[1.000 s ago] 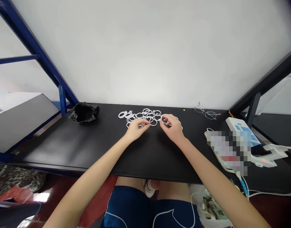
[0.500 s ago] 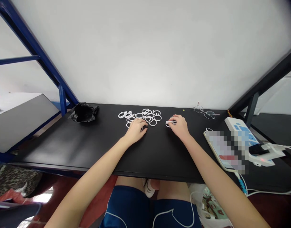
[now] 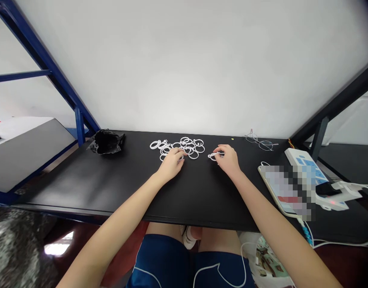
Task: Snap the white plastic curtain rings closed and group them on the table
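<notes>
Several white curtain rings (image 3: 193, 154), each with a small eyelet, lie in a loose pile on the black table (image 3: 196, 192). At the pile's near edge, my left hand (image 3: 171, 162) has its fingers curled, with a white ring showing between thumb and forefinger; other rings lie partly under this hand. To the right of the pile, my right hand (image 3: 228, 159) pinches another white ring (image 3: 212, 157) close to the table top. The fingers cover part of that ring, so I cannot tell whether more than one is held.
A crumpled black plastic bag (image 3: 107, 143) stands open at the back left. Eyeglasses (image 3: 262, 144) lie at the back right. Nearer on the right are a phone (image 3: 282, 192) with a cable and a white power strip (image 3: 305, 162). A wall rises behind the table.
The ring in my right hand has turned slightly, its eyelet now pointing left. My left fingers have shifted a little over the pile's near edge.
</notes>
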A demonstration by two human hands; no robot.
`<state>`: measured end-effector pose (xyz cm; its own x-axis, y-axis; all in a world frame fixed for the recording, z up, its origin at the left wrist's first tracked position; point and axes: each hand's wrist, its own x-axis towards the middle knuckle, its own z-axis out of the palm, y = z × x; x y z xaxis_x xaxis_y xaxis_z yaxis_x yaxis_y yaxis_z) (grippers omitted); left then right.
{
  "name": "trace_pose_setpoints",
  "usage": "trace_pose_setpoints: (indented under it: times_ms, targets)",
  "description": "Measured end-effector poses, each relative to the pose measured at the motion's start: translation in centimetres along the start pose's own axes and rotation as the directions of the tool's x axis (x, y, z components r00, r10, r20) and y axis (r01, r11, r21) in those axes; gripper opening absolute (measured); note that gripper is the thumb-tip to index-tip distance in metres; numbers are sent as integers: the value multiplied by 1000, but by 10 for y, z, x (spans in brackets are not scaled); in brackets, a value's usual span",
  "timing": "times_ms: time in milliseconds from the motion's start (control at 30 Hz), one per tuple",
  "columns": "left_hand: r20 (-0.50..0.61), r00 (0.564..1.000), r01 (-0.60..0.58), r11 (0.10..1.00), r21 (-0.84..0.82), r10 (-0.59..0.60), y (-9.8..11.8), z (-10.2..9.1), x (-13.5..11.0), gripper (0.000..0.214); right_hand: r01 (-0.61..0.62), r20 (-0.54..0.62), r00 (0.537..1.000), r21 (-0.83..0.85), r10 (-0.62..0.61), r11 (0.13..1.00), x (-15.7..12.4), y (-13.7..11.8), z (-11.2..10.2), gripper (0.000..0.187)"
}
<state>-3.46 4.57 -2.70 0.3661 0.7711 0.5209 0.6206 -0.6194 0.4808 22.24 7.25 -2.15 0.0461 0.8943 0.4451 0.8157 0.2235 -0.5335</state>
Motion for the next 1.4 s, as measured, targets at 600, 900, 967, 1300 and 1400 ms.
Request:
trace_pose_setpoints:
  times_ms: [600, 900, 967, 1300, 1400]
  targets:
    - [186, 861, 408, 422, -810, -474, 5, -8, 12, 29, -17, -6, 1000, 64, 18, 998, 0, -1, -4, 35]
    - [372, 544, 264, -267, -927, -752, -3, -22, 19, 10, 30, -56, 998, 55, -27, 998, 1, 4, -2, 38]
    - [399, 496, 205, -342, -917, -771, -3, -27, 20, 14, 33, -66, 997, 60, -29, 998, 1, 4, -2, 38]
    - [310, 602, 187, -247, -951, -736, 2, -30, 18, 54, 43, -99, 995, 95, -33, 995, 2, 2, -2, 33]
    - [297, 626, 202, -217, -955, -721, 2, -28, 18, 59, 52, -105, 994, 103, -41, 993, 2, 3, -1, 31]
